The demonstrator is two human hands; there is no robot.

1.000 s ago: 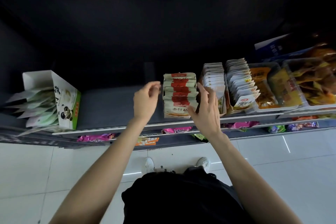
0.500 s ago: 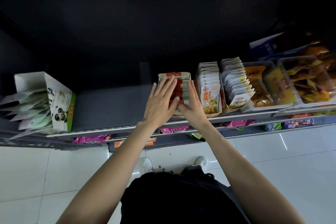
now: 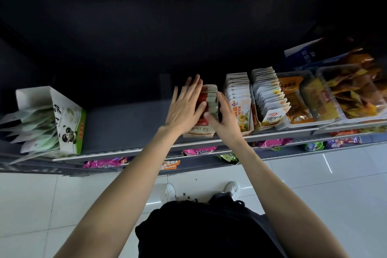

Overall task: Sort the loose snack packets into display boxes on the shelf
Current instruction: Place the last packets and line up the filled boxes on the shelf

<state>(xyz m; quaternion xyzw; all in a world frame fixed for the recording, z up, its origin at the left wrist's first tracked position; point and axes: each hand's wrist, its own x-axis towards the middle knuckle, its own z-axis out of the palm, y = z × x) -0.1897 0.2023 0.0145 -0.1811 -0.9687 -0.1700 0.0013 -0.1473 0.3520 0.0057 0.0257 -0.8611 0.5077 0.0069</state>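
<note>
- Left hand [image 3: 184, 109] lay flat, fingers straight and spread, on red packets [image 3: 206, 100].
- Right hand [image 3: 225, 117] curled round their right edge.
- Panda box [image 3: 69, 119] stood far left of them; its writing was unreadable.

The left hand [image 3: 184, 109] lies flat over the red packets [image 3: 206, 98] and hides most of them. The right hand [image 3: 225, 117] covers their right side. The green packets [image 3: 31, 125] run off the left edge. The far right tray [image 3: 356, 94] is blurry and cut off.
</note>
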